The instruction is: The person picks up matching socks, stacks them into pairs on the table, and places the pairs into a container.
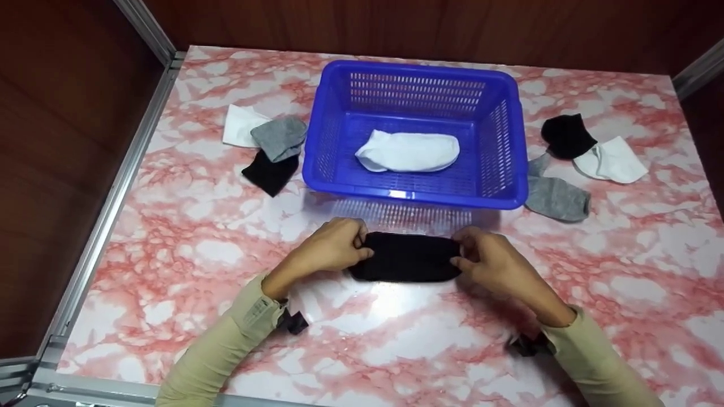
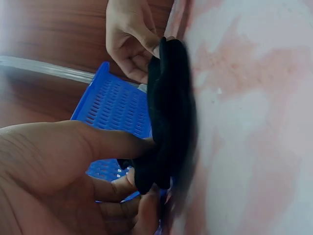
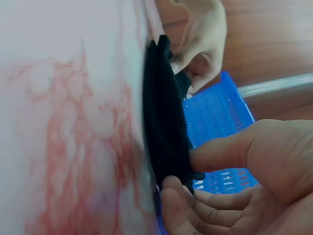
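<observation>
A black sock (image 1: 412, 258) is stretched lengthwise between both hands, just in front of the blue basket (image 1: 407, 199). My left hand (image 1: 335, 244) pinches its left end between thumb and fingers. The other end is pinched by my right hand (image 1: 495, 262). In the left wrist view the sock (image 2: 171, 98) looks folded in layers, close above the table. The right wrist view shows the thumb on one face of the sock (image 3: 165, 117) and fingers at its edge. A white sock (image 1: 413, 152) lies flat inside the basket.
Left of the basket lie a white sock (image 1: 240, 125), a grey sock (image 1: 279, 137) and a black sock (image 1: 272, 174). To its right are a black sock (image 1: 567, 136), a white sock (image 1: 612, 160) and a grey sock (image 1: 559, 199). Brown panels (image 1: 396, 28) wall the marbled table (image 1: 396, 350).
</observation>
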